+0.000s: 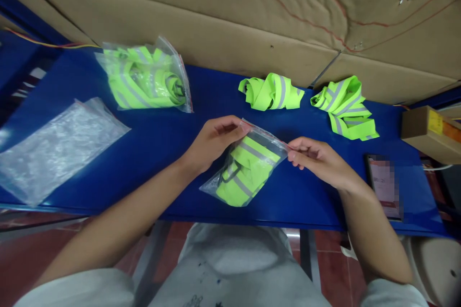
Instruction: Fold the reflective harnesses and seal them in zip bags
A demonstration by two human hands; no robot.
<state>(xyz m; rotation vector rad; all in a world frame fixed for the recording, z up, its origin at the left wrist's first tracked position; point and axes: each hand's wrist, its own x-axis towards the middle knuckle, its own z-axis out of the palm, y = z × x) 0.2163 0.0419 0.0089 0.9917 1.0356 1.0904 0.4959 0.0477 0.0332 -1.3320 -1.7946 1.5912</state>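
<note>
Both hands hold a clear zip bag [212, 183] by its top edge, above the blue table. Folded inside is a neon yellow-green strap with grey reflective stripes [248, 170]. My left hand [219, 141] pinches the left end of the zip edge between thumb and fingers. At the right end of that edge, my right hand [311, 156] pinches the corner with its fingertips. The zip edge is stretched between them, and the bag hangs tilted toward my body. Whether the seal is closed cannot be made out.
Bagged neon straps [133, 81] lie at the back left, with a pile of clear plastic bags [65, 148] in front. Two loose bundles, one strap [272, 92] and another [345, 105], rest along the back. A phone [384, 187] and a cardboard box [416, 132] are on the right.
</note>
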